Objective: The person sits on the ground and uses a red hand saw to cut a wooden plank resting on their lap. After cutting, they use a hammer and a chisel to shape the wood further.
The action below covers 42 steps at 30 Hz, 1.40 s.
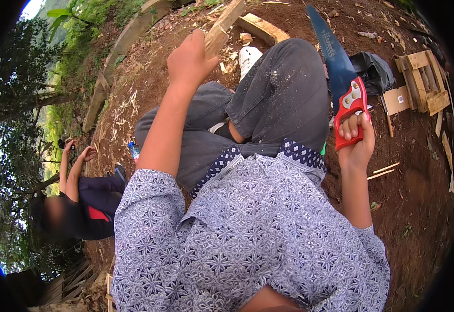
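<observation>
sawdust lies pale on the dark trousers (268, 99) of the person, who sits on bare red-brown soil (419, 197) with the knees bent up, seen from the head camera. the left hand (189, 60) is raised in front of the left knee and is clenched around the near end of a rough wooden stick (224, 23), which points up and away toward the top of the picture. the right hand (358, 138) is out to the right side of the body, and its fingers are closed around the red handle of a hand saw (341, 83). the blue blade of the saw goes upward beside the right knee, apart from the stick, and its tip is near the upper edge. a white shoe (248, 56) shows between the knees. the patterned blue and white shirt (247, 229) fills the lower middle.

on the ground to the right stands a small wooden crate (424, 83), with a dark bag (375, 70) just beside it and thin wood strips (384, 170) near the right wrist. a thick wooden block (263, 28) lies beyond the knees. at the left another person (79, 203) in dark clothes sits with both arms lifted, and a plastic bottle (134, 151) lies near that person.
</observation>
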Available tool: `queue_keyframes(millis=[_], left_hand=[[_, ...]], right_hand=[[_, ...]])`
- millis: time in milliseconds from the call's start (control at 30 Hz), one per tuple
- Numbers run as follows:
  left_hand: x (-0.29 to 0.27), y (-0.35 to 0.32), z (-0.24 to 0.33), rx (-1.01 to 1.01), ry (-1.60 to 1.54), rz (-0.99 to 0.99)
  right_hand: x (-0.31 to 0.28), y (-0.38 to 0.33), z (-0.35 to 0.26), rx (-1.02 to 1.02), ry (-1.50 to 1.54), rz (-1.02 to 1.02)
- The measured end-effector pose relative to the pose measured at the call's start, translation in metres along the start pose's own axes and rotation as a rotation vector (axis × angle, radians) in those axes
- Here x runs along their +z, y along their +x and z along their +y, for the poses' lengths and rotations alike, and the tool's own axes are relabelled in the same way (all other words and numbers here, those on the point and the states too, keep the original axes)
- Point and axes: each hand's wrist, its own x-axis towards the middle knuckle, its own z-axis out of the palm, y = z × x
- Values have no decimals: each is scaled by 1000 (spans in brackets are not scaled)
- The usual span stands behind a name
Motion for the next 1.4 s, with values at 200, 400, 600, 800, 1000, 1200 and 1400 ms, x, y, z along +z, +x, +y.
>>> queue_keyframes(millis=[200, 400, 600, 800, 1000, 1200, 1400], left_hand=[[8, 7, -6, -82, -37, -95], [-13, 2, -1, -37, -325, -128], [-38, -14, 34, 164, -848, -246], [-20, -30, 71, 264, -820, -390], [-23, -60, 115, 333, -608, -533], [-33, -90, 144, 411, -317, -180], [-27, -92, 145, 427, -266, -170]], right_hand=[[5, 5, -5, -89, -61, -23], [0, 6, -9, -119, -127, 46], [-17, 22, -3, -177, -104, 105], [-49, 25, -16, -335, -370, 289], [-90, 5, -25, -450, -778, 395], [-154, -31, 15, -249, -1364, 540], [-171, -47, 57, -249, -1417, 465]])
